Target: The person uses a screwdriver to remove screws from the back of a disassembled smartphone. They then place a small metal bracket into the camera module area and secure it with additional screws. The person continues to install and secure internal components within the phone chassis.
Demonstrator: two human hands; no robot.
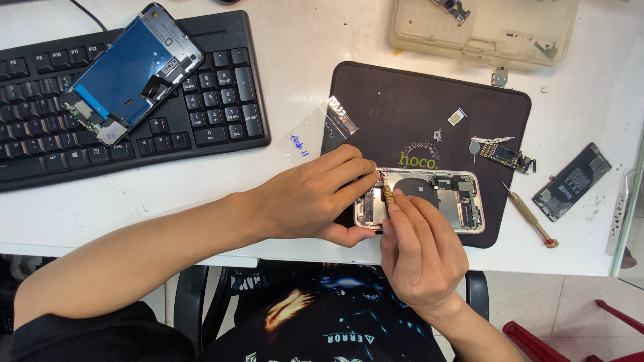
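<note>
— How far is the phone [429,200] stripped?
— Screen [131,70] off, lying on the keyboard [221,87]; battery [571,181] and small board [506,157] out. The shell sits on the dark mat [416,107].
— Hands?
— Left hand [315,201] clamps the shell's end; right hand [419,251] pinches a screwdriver [388,194] inside. Parts remain inside.

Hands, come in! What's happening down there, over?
Left hand steadies opened silver phone body. Right hand grips brass screwdriver inside it. Nothing blocking.

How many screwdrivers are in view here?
2: one in the right hand, its brass screwdriver tip on the opened phone; a second screwdriver lies on the mat's right edge. Others may be hidden.
</note>
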